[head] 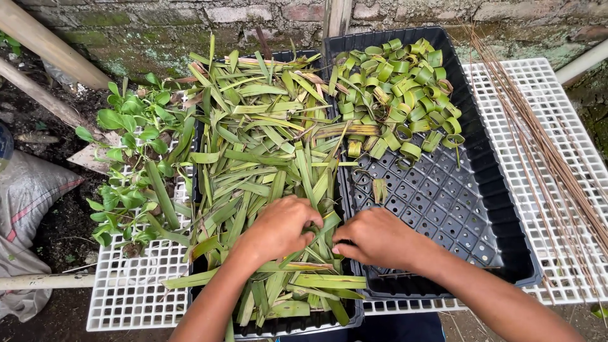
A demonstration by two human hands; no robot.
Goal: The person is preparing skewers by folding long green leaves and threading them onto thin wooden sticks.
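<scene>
left hand grip pinching leaf strip (seemingly) | right hand grip closed on same strip

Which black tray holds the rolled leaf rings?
The right tray: its far end holds the curled green rings. The left tray is heaped with flat leaf strips.

1 head-worn camera looks steeply down, close above the white grid table, facing a brick wall.

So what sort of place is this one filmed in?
Probably an outdoor garden or backyard work spot. A mossy brick wall runs behind, bare soil lies below the white plastic grid bench, and black trays hold cut leaf strips and rolled leaf rings.
</scene>
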